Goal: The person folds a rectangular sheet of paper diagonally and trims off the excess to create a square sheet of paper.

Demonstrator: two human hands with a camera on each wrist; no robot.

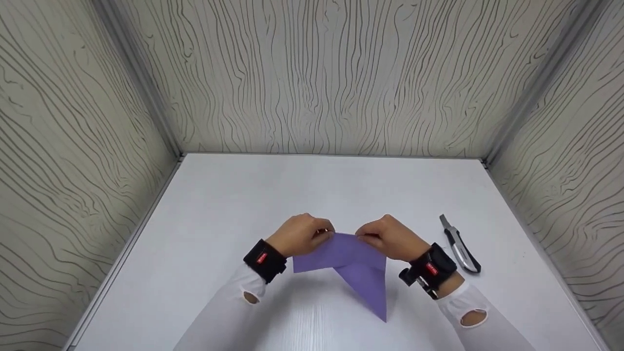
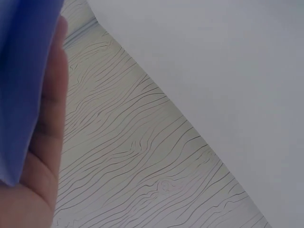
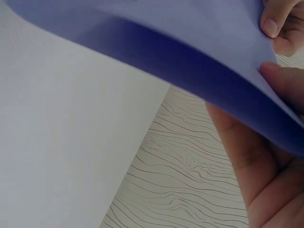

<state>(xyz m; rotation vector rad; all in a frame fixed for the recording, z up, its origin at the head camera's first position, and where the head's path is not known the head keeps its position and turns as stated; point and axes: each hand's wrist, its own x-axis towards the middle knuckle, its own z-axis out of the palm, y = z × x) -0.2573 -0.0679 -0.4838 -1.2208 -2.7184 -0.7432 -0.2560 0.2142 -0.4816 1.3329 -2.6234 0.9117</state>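
A folded sheet of purple paper [image 1: 358,270] hangs between both hands, its long pointed flap aimed down toward the near side of the table. The left hand [image 1: 303,235] pinches its top edge at the left between thumb and fingers. A short way to the right, the right hand [image 1: 394,238] pinches the same edge. In the right wrist view the paper [image 3: 142,47] shows a dark gap between two layers, with the thumb and fingers of the right hand [image 3: 256,166] on either side. Seen from the left wrist, the paper [image 2: 21,90] covers part of the left palm [image 2: 40,175].
A silver and black utility knife [image 1: 460,248] lies on the white table [image 1: 234,190] to the right of the right hand, its blade end pointing away. Wood-grain panels [image 1: 317,78] enclose the table at the back and sides.
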